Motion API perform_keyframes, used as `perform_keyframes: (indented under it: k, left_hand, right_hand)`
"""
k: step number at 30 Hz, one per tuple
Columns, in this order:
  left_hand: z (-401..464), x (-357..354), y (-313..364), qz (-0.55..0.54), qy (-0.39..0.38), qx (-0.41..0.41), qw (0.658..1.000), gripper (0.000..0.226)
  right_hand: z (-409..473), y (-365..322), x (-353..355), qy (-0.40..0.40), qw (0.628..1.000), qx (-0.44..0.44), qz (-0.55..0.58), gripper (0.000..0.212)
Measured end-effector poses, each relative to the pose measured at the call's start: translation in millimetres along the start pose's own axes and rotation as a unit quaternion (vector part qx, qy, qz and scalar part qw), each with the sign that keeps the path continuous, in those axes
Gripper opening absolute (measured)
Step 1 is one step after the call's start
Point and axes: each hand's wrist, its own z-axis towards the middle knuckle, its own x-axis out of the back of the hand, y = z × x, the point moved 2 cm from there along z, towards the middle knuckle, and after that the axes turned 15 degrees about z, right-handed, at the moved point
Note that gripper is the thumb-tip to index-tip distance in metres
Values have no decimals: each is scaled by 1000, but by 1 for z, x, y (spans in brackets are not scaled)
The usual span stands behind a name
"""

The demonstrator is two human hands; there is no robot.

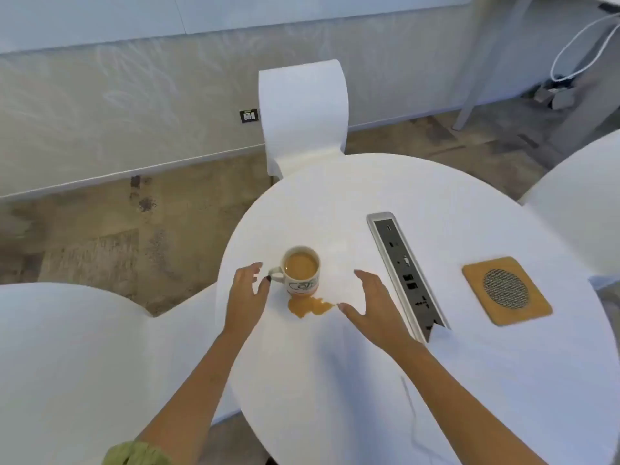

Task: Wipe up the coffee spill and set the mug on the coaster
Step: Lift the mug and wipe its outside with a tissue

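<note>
A white mug (302, 275) full of light-brown coffee stands upright on the round white table (402, 380), its handle pointing left. A brown coffee puddle (308, 307) lies on the table just in front of the mug. My left hand (246, 293) hovers open right beside the handle, thumb near it, holding nothing. To the right of the mug and puddle, my right hand (372, 303) is spread open over a faint white napkin (339, 263) lying flat on the table. A square wooden coaster (506, 290) with a round mesh centre lies at the table's right.
A grey power-socket strip (406, 273) is set into the table between my right hand and the coaster. White chairs stand at the far side (302, 109), the near left (67, 364) and the right (583, 203). A thin white cable (412, 414) trails on the table's near part.
</note>
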Motion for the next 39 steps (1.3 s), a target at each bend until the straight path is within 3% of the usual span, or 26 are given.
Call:
perform_keyframes:
  k: [4, 7, 15, 19, 30, 34, 39]
  left_hand:
    - [34, -3, -1, -3, -77, 11, 997, 13]
    - [50, -9, -9, -30, -138, 32, 989, 21]
    - [59, -26, -16, -122, -255, 30, 959, 31]
    - [56, -30, -17, -136, -262, 33, 955, 39]
    - [56, -32, -4, -211, -263, 115, 934, 37]
    - [52, -28, 9, -305, -267, 166, 899, 37]
    - [41, -26, 21, -345, -220, 176, 895, 24]
  right_hand:
    - [43, -16, -29, -55, 996, -54, 49, 98]
    - [67, -21, -49, -71, 993, -64, 74, 116]
    - [96, -18, -82, -86, 988, -71, 103, 109]
    - [95, -15, -88, -44, 994, -54, 89, 95]
    - [97, -30, -77, -10, 997, -45, 69, 90]
    - [95, -42, -63, -20, 998, -32, 59, 90]
    - [91, -51, -47, -48, 996, -21, 68, 93]
